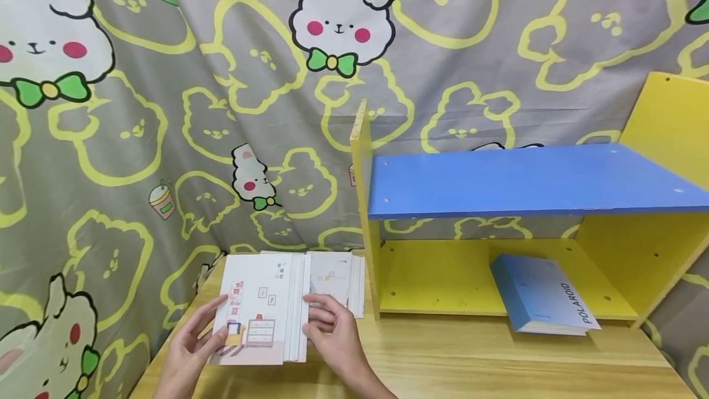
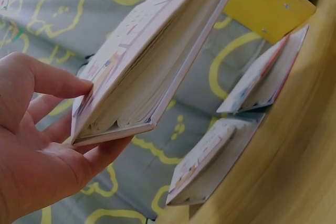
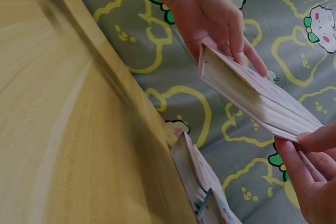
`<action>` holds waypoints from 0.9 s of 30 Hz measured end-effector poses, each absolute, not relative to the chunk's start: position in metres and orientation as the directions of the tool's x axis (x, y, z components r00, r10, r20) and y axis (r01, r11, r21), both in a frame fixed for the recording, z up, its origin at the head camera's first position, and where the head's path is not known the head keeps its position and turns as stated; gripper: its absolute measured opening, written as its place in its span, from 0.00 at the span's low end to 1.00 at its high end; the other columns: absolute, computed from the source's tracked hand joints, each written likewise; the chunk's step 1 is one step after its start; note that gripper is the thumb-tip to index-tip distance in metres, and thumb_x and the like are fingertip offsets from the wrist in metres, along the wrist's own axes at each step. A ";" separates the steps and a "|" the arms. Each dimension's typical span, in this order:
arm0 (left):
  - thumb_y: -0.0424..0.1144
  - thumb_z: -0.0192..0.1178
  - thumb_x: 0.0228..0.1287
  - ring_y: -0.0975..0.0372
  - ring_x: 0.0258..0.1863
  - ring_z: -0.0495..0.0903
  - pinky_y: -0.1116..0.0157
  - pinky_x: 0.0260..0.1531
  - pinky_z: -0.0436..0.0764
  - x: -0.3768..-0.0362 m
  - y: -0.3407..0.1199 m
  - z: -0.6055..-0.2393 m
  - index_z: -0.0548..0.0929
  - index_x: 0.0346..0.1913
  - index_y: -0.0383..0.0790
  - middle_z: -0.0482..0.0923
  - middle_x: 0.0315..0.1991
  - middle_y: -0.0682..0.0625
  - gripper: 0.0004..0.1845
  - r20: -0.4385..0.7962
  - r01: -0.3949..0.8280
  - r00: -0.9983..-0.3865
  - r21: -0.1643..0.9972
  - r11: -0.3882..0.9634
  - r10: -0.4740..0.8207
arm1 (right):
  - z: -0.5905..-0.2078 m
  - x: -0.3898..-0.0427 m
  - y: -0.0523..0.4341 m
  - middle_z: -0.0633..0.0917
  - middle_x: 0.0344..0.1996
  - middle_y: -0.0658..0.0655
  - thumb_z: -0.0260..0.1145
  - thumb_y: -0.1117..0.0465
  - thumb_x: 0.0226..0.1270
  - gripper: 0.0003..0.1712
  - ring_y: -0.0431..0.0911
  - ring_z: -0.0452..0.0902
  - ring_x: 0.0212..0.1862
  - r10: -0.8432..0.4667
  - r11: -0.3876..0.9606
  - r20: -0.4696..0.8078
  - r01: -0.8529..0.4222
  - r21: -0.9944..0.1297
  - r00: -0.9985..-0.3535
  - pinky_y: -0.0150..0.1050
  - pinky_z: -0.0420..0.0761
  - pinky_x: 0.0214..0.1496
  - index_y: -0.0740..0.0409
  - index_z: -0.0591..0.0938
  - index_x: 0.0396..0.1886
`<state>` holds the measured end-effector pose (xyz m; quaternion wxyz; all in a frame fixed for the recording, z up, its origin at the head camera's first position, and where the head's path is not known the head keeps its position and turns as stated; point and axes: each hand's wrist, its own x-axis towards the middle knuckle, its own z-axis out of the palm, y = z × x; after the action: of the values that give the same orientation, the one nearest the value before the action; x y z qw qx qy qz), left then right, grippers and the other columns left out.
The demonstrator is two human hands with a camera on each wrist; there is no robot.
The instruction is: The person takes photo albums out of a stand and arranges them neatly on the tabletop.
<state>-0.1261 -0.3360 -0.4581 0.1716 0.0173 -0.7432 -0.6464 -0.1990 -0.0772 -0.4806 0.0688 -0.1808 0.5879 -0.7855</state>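
Observation:
A white book (image 1: pixel 259 310) with a drawn room and dresser on its cover is raised a little above the wooden table (image 1: pixel 471 356), tilted toward me. My left hand (image 1: pixel 213 325) pinches its left edge, thumb on the cover and fingers underneath (image 2: pixel 79 119). My right hand (image 1: pixel 318 319) grips its right edge at the page side (image 3: pixel 304 148). In the left wrist view the book (image 2: pixel 142 61) shows its page block. In the right wrist view the same book (image 3: pixel 257 98) hangs between both hands.
More white books (image 1: pixel 335 279) stand behind the held one, against the yellow shelf's left side panel (image 1: pixel 362 202). A blue board (image 1: pixel 526 180) tops the shelf. A blue POLAROID book (image 1: pixel 540 294) lies on the lower shelf. A bunny-print curtain (image 1: pixel 166 109) hangs behind.

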 end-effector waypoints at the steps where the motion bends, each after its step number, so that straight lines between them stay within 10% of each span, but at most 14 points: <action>1: 0.24 0.61 0.70 0.64 0.46 0.85 0.64 0.37 0.87 -0.126 -0.336 -0.458 0.69 0.73 0.31 0.80 0.58 0.64 0.29 0.236 0.199 -0.940 0.966 0.165 -0.247 | -0.482 -0.199 -0.078 0.88 0.50 0.62 0.67 0.79 0.58 0.29 0.48 0.88 0.39 -0.321 -0.301 0.196 -0.096 -0.949 -0.926 0.49 0.89 0.37 0.56 0.83 0.59; 27: 0.32 0.67 0.69 0.78 0.50 0.79 0.75 0.43 0.82 -0.118 -0.353 -0.471 0.69 0.72 0.29 0.76 0.53 0.77 0.32 0.113 0.004 -0.941 0.947 0.322 -0.320 | -0.496 -0.195 -0.087 0.90 0.46 0.61 0.63 0.80 0.56 0.28 0.45 0.85 0.37 -0.410 -0.276 0.124 -0.007 -0.961 -0.904 0.44 0.89 0.36 0.61 0.83 0.57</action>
<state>-0.1179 -0.3529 -0.4710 0.1412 0.0987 -0.8008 -0.5737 -0.1952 -0.0866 -0.4960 0.1293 -0.1771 0.5878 -0.7787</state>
